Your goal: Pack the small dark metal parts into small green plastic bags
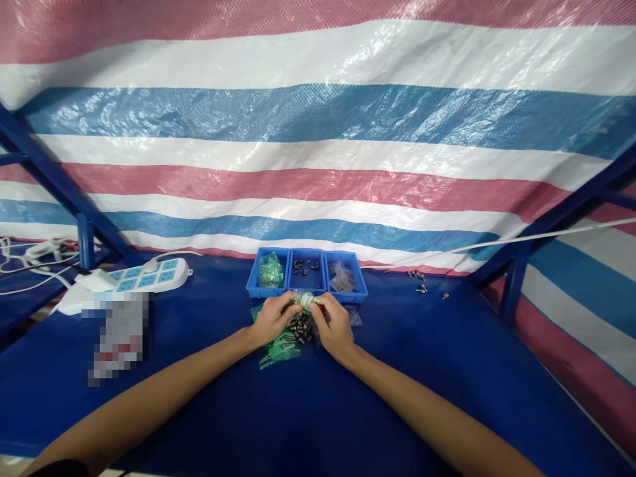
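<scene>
Between my two hands is a small clear plastic bag (305,299) with pale greenish contents too small to make out. My left hand (271,320) pinches one side of it, and my right hand (336,326) pinches the other. Just below lies a pile of small dark metal fittings (301,329), partly covered by my fingers. Green-tinted plastic bags (278,352) lie on the table by my left hand. A clear bag (354,316) shows behind my right hand.
Beyond my hands stand three joined blue bins: the left bin (253,283) holds green bags, the middle bin (308,285) dark fittings, the right bin (362,286) clear bags. A power strip (163,277) lies at left. Loose metal parts (421,289) lie at back right.
</scene>
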`<action>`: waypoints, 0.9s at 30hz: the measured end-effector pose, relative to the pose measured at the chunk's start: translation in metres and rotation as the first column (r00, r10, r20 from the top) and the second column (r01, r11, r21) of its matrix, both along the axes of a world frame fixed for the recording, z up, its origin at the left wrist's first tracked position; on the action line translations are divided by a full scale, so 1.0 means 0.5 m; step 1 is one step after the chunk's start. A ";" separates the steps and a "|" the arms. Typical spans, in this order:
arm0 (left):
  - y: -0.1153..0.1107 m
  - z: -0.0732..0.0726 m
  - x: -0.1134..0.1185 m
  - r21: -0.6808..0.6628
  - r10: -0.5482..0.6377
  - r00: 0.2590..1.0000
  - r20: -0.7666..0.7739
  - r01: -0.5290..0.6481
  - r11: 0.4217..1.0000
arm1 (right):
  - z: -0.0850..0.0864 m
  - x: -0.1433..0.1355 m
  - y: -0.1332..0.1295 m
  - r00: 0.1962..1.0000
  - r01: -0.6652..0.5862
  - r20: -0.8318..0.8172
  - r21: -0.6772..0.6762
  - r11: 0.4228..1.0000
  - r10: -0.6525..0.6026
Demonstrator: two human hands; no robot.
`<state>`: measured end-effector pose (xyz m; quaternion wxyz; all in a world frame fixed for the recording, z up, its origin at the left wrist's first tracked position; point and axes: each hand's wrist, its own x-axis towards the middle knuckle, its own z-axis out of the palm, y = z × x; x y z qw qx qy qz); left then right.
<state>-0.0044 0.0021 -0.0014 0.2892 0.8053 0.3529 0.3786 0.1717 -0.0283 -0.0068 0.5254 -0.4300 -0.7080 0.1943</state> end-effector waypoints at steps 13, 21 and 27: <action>-0.001 0.002 0.002 -0.012 0.038 0.999 -0.025 -0.038 0.999 | -0.003 0.001 0.004 1.000 0.009 -0.023 -0.027 1.000 -0.010; -0.003 0.004 0.003 -0.035 0.025 0.999 0.032 -0.024 0.999 | 0.003 0.001 0.000 0.999 -0.010 -0.038 -0.046 0.999 0.008; -0.002 0.007 0.006 -0.077 0.022 0.996 0.090 -0.015 0.997 | 0.002 -0.002 0.002 0.998 -0.021 -0.060 -0.056 0.998 0.018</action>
